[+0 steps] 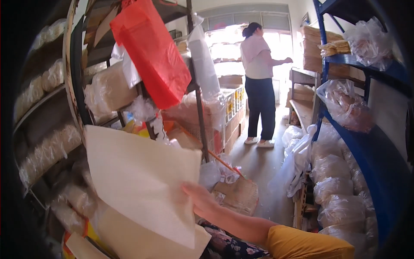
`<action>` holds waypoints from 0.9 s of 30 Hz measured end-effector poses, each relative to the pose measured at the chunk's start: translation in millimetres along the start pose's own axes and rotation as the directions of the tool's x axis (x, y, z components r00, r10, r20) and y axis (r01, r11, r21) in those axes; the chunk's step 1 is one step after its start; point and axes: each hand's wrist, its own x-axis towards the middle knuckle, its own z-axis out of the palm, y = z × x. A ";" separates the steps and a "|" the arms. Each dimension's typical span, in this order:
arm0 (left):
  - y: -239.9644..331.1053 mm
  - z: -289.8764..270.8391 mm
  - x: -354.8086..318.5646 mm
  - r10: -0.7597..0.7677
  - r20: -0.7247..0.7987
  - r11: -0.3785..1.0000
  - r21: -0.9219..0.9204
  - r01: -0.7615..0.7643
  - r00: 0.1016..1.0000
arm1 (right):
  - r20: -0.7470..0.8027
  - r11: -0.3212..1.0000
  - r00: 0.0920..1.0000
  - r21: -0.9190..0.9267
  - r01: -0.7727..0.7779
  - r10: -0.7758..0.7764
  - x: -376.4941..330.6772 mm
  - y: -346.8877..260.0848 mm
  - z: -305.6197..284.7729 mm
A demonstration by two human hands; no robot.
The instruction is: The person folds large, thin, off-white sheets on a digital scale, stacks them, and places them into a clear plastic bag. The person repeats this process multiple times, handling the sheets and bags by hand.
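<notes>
My right hand (pixel 199 199) reaches in from the lower right, below a yellow sleeve. It grips the right edge of a large cream paper sheet (pixel 138 172), which may be a flat paper bag; some fingers are hidden behind it. The sheet is raised and tilted, with a soft crease toward my hand. Under it lies more cream paper (pixel 125 228), its lower part cut off by the picture edge. My left hand does not show.
Shelves with plastic-wrapped bundles (pixel 49 149) stand at left, a red plastic bag (pixel 151 56) hanging from them. A blue rack (pixel 366 151) and wrapped packs (pixel 334 190) line the right. A person (pixel 258 82) stands in the aisle beyond flattened cardboard (pixel 239 194).
</notes>
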 end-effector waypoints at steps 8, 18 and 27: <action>-40.5 42.9 4.6 0.467 -0.318 0.883 0.111 -0.457 0.825 | -0.328 0.943 0.891 0.002 -0.333 0.315 -106.6 79.2 -71.5; -42.0 -22.4 -32.9 -0.251 0.268 0.330 -0.880 0.342 0.930 | 0.248 0.614 0.968 -0.760 0.213 -0.029 -91.7 12.8 -79.1; -48.6 -21.9 14.3 -0.619 -0.085 0.698 -0.515 0.497 0.781 | 0.216 0.325 0.956 -0.935 0.144 0.198 27.3 85.6 -78.8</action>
